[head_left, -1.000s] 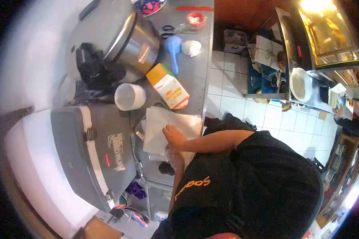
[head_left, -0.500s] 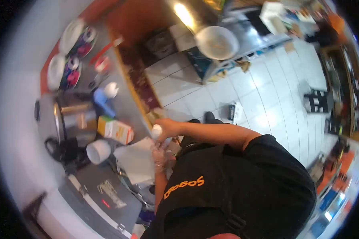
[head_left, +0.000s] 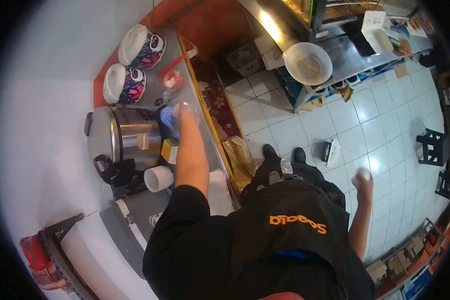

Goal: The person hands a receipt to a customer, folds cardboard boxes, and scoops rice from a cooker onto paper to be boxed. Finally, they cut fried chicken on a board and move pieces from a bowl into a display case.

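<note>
My left hand (head_left: pixel 186 111) reaches out over the counter, right at a pale round item beside a blue object (head_left: pixel 168 120). Its fingers are blurred and mostly hidden from above. A yellow and white carton (head_left: pixel 170 150) stands partly behind the left forearm. Out to the side over the tiled floor, my right hand (head_left: pixel 363 185) is closed around a small white thing with a rounded end (head_left: pixel 365 174), whose kind does not show.
Two flower-patterned pots with white lids (head_left: pixel 135 85) and a large steel pot (head_left: pixel 135 135) line the wall. A white cup (head_left: pixel 158 178) stands near a grey case (head_left: pixel 135 225). Across the aisle is a large white bowl (head_left: pixel 308 63). A black stool (head_left: pixel 432 146) stands on the floor.
My hands, close together half a second ago, are now far apart. The left has reached forward along the counter, and the right has swung out to the right with the white thing.
</note>
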Motion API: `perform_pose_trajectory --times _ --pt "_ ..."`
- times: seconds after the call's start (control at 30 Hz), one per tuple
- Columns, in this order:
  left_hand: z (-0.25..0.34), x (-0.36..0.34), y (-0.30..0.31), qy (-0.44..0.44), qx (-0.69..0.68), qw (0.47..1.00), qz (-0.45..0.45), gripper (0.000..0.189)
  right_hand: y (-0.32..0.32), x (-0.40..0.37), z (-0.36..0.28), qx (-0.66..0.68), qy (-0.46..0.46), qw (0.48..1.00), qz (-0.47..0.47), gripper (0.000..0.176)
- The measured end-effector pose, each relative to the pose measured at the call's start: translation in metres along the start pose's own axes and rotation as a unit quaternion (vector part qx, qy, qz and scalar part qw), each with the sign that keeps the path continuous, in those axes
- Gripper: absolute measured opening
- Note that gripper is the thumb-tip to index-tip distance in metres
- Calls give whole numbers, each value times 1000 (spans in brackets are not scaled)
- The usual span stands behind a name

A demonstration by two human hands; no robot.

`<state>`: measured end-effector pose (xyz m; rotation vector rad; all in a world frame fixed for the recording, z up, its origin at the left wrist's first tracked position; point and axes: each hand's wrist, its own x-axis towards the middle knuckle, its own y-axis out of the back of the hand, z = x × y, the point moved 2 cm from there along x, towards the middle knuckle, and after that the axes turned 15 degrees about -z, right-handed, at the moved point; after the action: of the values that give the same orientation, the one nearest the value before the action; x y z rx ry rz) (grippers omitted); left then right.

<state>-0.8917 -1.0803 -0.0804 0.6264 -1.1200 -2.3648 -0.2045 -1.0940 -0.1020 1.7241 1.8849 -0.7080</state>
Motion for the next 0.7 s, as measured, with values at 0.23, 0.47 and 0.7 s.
perform_pose_trajectory --times 0.23,0.47,0.7 --pt "82 106 -107 -317 134 867 -360 39 34 -115 57 7 -13 964 265 40" --pt "2 153 -62 -173 -12 906 -385 31 6 -170 156 153 -38 924 350 48" --pt "-10 3 -13 -319 -198 753 -540 37 48 -184 170 245 -40 878 410 46"
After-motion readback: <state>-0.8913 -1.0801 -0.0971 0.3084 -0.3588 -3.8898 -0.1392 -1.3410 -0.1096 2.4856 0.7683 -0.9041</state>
